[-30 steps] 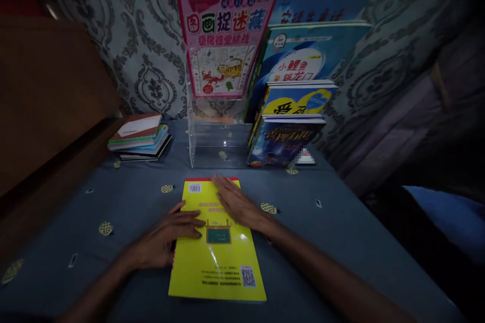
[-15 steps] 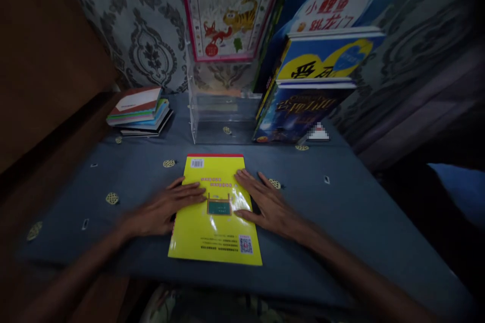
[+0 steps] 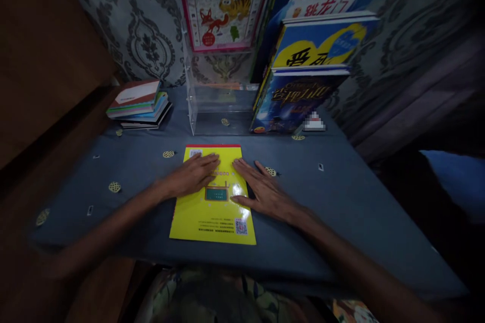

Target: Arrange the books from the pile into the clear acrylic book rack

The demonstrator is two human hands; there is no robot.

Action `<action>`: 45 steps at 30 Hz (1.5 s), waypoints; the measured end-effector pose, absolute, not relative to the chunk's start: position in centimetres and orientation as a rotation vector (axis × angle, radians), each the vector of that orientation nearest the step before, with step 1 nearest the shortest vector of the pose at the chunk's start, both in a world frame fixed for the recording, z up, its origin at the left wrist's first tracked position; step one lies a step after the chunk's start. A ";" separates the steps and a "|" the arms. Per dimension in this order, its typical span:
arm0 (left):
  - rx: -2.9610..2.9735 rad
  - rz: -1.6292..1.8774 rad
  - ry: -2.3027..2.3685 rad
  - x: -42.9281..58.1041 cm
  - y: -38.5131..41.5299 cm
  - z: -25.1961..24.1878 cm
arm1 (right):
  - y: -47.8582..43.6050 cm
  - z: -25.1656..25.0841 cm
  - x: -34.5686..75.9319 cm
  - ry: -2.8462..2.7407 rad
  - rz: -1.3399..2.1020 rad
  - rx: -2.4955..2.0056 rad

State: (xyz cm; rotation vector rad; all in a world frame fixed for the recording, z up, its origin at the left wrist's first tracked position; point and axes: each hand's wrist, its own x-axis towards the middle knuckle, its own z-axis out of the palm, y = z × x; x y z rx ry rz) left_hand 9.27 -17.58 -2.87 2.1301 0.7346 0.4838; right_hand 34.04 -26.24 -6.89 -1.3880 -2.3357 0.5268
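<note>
The book (image 3: 212,197) is bright yellow with a red top edge and a small green panel. The counter (image 3: 341,197) wears a grey-blue cloth dotted with pale round motifs. The wall (image 3: 144,25) shows a grey damask pattern; the upright book (image 3: 227,5) has a pink border.

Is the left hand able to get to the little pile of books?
Probably yes. The left hand lies flat on the yellow book, and only blue cloth lies between it and the pile of books.
</note>
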 end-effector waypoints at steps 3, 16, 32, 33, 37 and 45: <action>2.347 0.315 0.618 8.4 -21.8 -2.8 | -26.3 -6.8 34.1 -2.339 0.534 -1.387; 2.722 -0.023 0.554 3.5 -27.5 -0.4 | -26.5 -7.1 33.8 -2.394 0.384 -1.398; 3.038 -0.183 0.375 1.7 -19.5 -0.8 | -27.7 -6.5 33.4 -2.321 0.489 -1.341; 3.005 -0.128 0.381 1.3 -19.3 -1.1 | -27.7 -6.4 33.4 -2.312 0.511 -1.339; 2.775 0.280 0.454 0.9 -18.5 -2.6 | -27.9 -5.9 33.8 -2.264 0.618 -1.324; 2.163 0.903 0.767 6.1 -15.8 -2.4 | -27.1 -5.4 36.8 -2.049 0.951 -1.148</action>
